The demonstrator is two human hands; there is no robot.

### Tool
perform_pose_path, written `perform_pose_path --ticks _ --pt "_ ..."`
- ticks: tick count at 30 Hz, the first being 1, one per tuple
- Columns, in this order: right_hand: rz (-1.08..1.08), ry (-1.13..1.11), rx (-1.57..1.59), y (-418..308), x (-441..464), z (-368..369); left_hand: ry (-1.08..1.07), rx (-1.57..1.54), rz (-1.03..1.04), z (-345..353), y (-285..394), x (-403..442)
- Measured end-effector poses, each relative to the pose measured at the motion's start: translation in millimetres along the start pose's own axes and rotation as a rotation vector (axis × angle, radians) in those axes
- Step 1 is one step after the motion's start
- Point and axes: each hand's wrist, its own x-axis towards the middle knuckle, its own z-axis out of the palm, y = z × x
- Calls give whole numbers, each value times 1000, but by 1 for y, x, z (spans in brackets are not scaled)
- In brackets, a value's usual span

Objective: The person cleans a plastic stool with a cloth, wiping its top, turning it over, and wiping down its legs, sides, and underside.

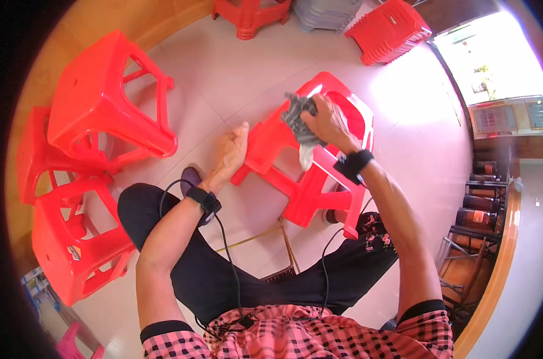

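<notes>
A red plastic stool [270, 141] lies tipped over on the floor in front of me, its legs pointing towards my knees. My right hand [331, 122] is closed around a crumpled grey striped cloth [296, 119] and presses it near the stool's upper part. A pale end of the cloth hangs below the fingers. Just left of the stool's edge is my left hand [229, 152], its fingers stretched out and holding nothing. Whether it touches the stool, I cannot tell.
Several red stools [89, 99] stand piled on the left. At the back are a red stool stack [388, 33], a grey stack [326, 13] and another red stool [250, 15]. Dark cylindrical items [478, 210] sit on a rack at the right. Cables run from both wrist bands.
</notes>
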Motion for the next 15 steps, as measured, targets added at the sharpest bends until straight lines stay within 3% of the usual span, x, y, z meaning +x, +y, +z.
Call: perform_pose_path --ticks 3,7,10,15 --pt "-61 29 -139 1 21 11 23 -43 76 4 11 -10" --pt "-31 7 -82 -9 5 22 58 -44 201 4 -1 -7" --pt "-64 -159 -132 -42 -5 5 206 -61 208 23 -12 -3" --pt "-151 -166 -28 -101 -34 19 136 -174 153 15 -14 12"
